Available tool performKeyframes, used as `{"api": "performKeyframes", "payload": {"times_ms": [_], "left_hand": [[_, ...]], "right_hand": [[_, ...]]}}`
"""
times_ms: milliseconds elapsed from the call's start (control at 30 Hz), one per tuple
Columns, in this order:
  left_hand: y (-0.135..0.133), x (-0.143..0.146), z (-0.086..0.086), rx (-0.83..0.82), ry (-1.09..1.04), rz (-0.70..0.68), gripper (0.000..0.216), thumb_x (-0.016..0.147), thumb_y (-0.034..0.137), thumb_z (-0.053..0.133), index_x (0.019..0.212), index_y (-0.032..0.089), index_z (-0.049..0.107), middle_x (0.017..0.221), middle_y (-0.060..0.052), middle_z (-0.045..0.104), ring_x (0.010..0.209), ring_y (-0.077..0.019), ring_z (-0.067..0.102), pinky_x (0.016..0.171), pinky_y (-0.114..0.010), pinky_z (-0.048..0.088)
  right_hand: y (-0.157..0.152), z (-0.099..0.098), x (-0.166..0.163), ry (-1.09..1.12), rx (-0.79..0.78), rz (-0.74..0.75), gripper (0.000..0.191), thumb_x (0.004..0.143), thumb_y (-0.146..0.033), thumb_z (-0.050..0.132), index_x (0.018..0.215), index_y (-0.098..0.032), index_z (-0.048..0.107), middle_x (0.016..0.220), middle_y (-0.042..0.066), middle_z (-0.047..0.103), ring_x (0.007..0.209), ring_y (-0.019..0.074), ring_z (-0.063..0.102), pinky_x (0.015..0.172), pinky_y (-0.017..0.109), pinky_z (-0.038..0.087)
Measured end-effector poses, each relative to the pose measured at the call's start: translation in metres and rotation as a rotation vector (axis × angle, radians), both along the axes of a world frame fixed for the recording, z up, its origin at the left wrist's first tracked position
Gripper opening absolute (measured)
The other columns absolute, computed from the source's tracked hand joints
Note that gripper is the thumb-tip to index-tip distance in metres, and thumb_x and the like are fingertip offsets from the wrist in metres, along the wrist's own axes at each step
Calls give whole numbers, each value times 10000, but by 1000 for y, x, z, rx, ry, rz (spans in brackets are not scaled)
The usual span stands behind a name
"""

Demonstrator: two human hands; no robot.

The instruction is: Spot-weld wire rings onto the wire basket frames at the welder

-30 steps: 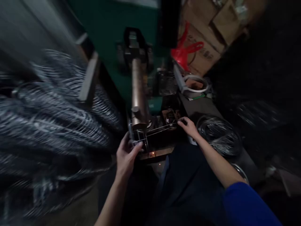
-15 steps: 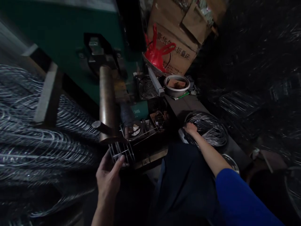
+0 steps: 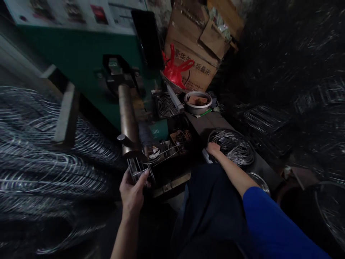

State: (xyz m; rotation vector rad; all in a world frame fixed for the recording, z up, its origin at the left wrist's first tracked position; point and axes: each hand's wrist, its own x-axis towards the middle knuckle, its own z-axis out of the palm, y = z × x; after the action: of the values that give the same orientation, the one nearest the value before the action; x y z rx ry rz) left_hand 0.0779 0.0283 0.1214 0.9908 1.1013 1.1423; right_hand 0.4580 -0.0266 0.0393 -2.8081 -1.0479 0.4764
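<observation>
My left hand [image 3: 132,190] is closed around the near end of a small wire rack [image 3: 140,171], its thumb on top. The rack's far end reaches under a thick metal cylinder [image 3: 128,118] on the green machine [image 3: 81,54]; whether they touch, I cannot tell. My right hand [image 3: 213,148] is closed at the near left side of a round bundle of loose metal wires [image 3: 235,147] on the bench. What its fingers grip is hidden. A thin wire rod [image 3: 167,158] slants across behind the rack.
Dense stacks of bent wire [image 3: 54,151] fill the left side. Behind stand a grey bowl [image 3: 198,102], a fan grille [image 3: 166,104], a red plastic bag [image 3: 175,73] and a cardboard box [image 3: 194,54]. Dark wire racks [image 3: 266,118] lie to the right.
The camera has tilted up, showing more of the machine's top panel. My left hand still holds the wire rack beneath the cylinder. My right hand stays by the wire bundle.
</observation>
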Motion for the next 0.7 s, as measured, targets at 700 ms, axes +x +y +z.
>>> {"api": "performKeyframes", "payload": {"times_ms": [700], "left_hand": [[-65,-32,-30,-62,-4,-33,857,669,353,868,1415,192,481,723,69,532,526,-70,506,450,-179,466]], "right_hand": [[3,82,-71,749,1033,245,496,821,-646,731,762,-165,624,655,-27,424,595,135,362,552,249,283]]}}
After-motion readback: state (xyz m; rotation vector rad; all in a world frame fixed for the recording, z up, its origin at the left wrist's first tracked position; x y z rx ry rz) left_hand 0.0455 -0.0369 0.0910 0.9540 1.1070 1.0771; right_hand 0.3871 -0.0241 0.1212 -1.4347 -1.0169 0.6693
